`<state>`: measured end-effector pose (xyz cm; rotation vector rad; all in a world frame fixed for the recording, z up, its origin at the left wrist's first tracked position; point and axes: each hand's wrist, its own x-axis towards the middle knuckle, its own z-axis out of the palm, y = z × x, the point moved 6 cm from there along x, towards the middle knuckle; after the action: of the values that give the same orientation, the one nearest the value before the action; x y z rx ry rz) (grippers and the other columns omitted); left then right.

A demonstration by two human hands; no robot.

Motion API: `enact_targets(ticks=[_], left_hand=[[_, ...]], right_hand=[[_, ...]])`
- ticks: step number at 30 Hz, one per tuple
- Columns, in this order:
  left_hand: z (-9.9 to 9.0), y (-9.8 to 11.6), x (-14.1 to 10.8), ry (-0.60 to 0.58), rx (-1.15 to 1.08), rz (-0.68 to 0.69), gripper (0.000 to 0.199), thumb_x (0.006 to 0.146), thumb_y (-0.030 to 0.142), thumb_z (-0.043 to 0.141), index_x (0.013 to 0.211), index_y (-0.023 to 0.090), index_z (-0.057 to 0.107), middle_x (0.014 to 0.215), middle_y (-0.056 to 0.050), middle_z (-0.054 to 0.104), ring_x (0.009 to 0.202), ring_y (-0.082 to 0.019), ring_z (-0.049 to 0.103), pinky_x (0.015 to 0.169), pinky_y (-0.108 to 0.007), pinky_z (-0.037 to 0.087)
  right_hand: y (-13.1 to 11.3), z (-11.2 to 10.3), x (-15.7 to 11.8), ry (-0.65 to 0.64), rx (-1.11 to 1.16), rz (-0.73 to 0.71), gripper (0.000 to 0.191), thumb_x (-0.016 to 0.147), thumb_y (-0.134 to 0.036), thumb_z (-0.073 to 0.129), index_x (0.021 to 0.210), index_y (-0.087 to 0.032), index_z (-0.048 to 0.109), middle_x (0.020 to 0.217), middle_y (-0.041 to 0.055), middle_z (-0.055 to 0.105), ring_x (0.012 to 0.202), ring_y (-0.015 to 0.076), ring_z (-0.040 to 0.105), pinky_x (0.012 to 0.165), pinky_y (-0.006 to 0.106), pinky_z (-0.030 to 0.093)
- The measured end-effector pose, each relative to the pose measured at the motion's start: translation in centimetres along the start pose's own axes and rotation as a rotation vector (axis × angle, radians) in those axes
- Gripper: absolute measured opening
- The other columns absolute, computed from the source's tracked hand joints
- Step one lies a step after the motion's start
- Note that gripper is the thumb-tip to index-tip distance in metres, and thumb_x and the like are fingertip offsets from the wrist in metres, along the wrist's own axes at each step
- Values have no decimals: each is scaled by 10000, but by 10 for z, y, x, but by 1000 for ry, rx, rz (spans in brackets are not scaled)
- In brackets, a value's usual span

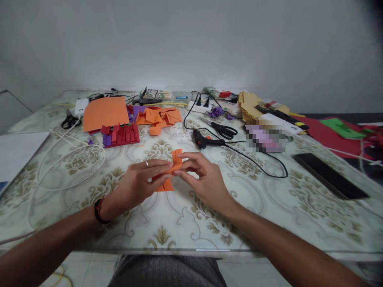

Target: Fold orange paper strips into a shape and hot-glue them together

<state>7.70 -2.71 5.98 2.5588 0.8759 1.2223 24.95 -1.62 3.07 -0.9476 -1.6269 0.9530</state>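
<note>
Near the middle of the table, a folded piece of orange paper (177, 155) is held between both of my hands. My left hand (140, 177), with a ring on one finger, pinches it from the left; its lower flap shows beneath those fingers. From the right, the thumb and fingertips of my right hand (205, 175) close on its upper strip. Part of the paper is hidden behind my fingers. Beyond my hands lie several folded orange paper pieces (158, 116) and a row of folded red pieces (124, 134).
A black glue gun (206, 139) and black-handled scissors (224, 130) lie behind my right hand, near a white power strip (199, 107). A phone (330, 176) is at right. Orange sheets (106, 113) and a looped white cable (72, 189) are at left.
</note>
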Motion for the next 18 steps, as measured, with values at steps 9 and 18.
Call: enact_targets(ticks=[9, 18], left_hand=[[0, 2, 1, -10, 8, 0, 196, 960, 161, 662, 1127, 176, 763, 1090, -87, 814, 968, -181, 789, 853, -281, 666], [3, -7, -2, -46, -5, -121, 190, 920, 125, 688, 1051, 211, 796, 1033, -35, 831, 881, -180, 805, 756, -245, 654]], right_hand=[[2, 0, 1, 21, -17, 26, 270, 899, -317, 757, 1151, -261, 676, 852, 17, 788, 813, 216, 768, 822, 386, 604], [-2, 0, 0, 52, -120, -38, 143, 888, -280, 771, 1029, -258, 762, 921, 36, 807, 797, 213, 764, 767, 379, 624]])
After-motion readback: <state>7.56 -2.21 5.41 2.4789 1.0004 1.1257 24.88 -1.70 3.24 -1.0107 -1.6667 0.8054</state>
